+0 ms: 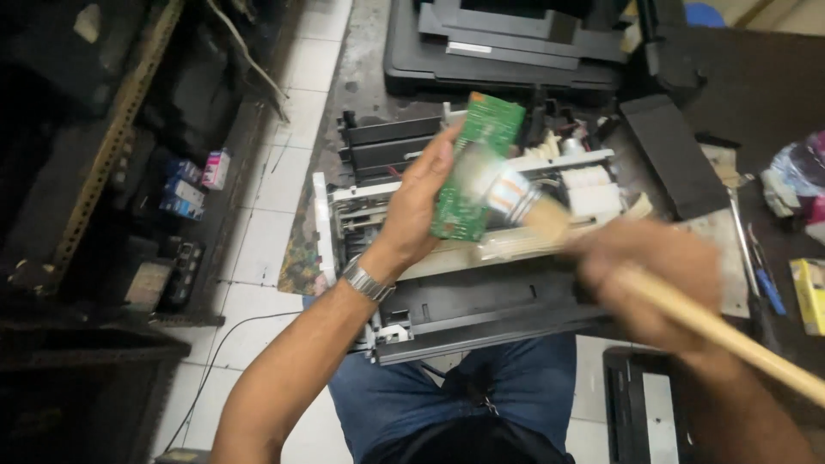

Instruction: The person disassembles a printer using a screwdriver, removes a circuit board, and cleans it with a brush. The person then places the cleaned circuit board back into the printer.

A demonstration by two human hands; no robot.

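Circuit board (478, 167), green and oblong, stands upright in the left hand (418, 206), pinched along its left edge between thumb and fingers above an opened printer (481, 258) that rests across the person's lap. The right hand (649, 279), blurred with motion, is clenched around the wooden handle of a paintbrush (550, 225), whose pale bristles and banded metal collar lie against the board's face near its middle. A metal wristwatch (367, 281) sits on the left wrist.

The board juts well clear of the left palm, gripped on one side only, so a hard sweep of the brush could likely twist it loose and drop it into the printer's exposed frame and white parts below. Bristles or the metal collar might also snag small parts on the board if pressed too firmly.

Around the workspace, a second printer housing (507, 43) lies on the floor beyond, small ink boxes (193, 185) sit on a dark shelf at left, and a yellow box (809, 292) rests on the table at right.
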